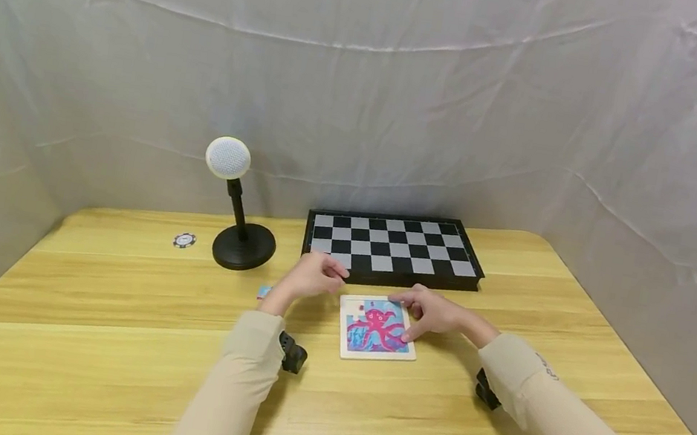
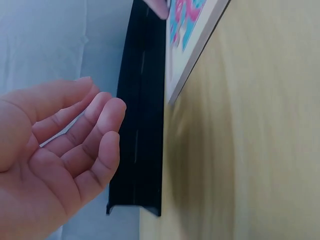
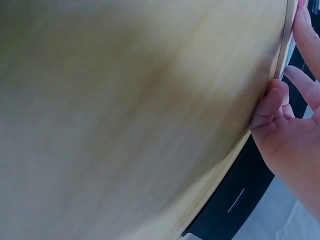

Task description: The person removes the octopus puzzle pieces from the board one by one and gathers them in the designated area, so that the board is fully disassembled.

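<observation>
A square puzzle board (image 1: 377, 358) with a white frame and a pink octopus on blue lies flat on the table. Its upper left part shows bare white. My right hand (image 1: 433, 313) rests at the board's right side, thumb on the picture near the right edge and straight index finger at the top edge. The other fingers of that hand (image 3: 287, 117) are bent beside the frame. Just off the board's upper left corner hovers my left hand (image 1: 313, 276); its fingers (image 2: 107, 117) are loosely bent with nothing between them.
Behind the board lies a black-and-white checkered game board (image 1: 394, 247). A round-headed stand (image 1: 243, 245) and a poker chip (image 1: 184, 240) are at the back left. A small blue piece (image 1: 263, 293) lies beside my left wrist. Grey cloth (image 1: 366, 100) hangs behind the table.
</observation>
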`<state>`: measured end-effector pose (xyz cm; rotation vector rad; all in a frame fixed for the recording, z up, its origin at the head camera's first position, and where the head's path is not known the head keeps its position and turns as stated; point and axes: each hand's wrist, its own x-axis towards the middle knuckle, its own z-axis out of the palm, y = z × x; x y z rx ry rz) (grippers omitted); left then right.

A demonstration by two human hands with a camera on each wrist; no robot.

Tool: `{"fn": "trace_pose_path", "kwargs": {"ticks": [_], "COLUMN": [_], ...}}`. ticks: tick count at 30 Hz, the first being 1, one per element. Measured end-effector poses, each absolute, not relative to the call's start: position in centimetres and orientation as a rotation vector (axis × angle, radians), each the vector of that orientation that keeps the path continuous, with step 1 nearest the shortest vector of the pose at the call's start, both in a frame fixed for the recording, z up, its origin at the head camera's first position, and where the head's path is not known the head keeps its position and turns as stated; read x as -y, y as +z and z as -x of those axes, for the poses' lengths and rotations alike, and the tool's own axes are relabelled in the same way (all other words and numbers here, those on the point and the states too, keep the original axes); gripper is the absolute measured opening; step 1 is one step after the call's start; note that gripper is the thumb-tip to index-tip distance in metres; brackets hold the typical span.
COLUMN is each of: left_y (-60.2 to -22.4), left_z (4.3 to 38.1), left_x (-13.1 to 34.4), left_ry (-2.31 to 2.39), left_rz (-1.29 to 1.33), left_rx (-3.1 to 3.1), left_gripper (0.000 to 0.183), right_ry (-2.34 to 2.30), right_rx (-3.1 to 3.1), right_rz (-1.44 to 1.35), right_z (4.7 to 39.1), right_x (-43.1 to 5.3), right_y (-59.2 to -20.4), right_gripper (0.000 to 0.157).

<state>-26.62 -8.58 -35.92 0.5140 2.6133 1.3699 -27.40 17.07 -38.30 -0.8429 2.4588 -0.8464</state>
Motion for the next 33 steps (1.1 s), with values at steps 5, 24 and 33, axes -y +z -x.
{"fn": "trace_pose_path", "kwargs": {"ticks": [5, 24, 33], "left_y": [-36.2, -37.0, -36.9], "left_z": [26.7, 26.7, 26.8], "left_x": [7.4, 5.6, 5.3], "left_ry": [1.318, 1.084, 1.018], "left_rz": [-0.511, -0.392, -0.38], "left_rx": [-2.628, -2.555, -2.542], "left_gripper": [0.02, 0.019, 0.02], "right_ry": [-0.83, -0.827, -0.826], "right_rx": [-2.461, -2.463, -2.471], "right_rz": [0.848, 0.852, 0.85], "right_z": [27.5, 27.7, 27.6], "right_x": [-17.1, -17.1, -17.1], "right_y": [-38.3, -38.5, -38.5], "right_gripper": [0.065, 0.065, 0.065]}}
